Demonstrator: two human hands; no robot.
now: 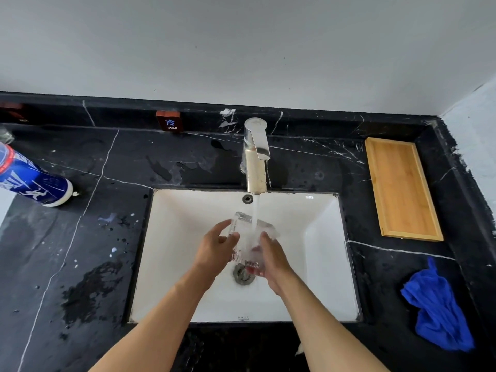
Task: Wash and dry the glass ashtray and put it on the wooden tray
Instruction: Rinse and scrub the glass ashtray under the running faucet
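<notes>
The clear square glass ashtray (251, 237) is tilted over the white sink (182, 264), right under the running water from the chrome tap (256, 154). My left hand (217, 251) holds its left edge and my right hand (271, 261) grips its lower right side, with fingers showing through the glass. The wooden tray (401, 187) lies bare on the black counter at the right, far from my hands. A crumpled blue cloth (437, 310) lies on the counter near the sink's front right corner.
The black marble counter (80, 251) is wet, with dark patches left of the sink. A blue and white bottle (35, 181) stands at the far left. A small COLD sign (169, 122) sits on the back ledge. The drain (243, 275) lies below the ashtray.
</notes>
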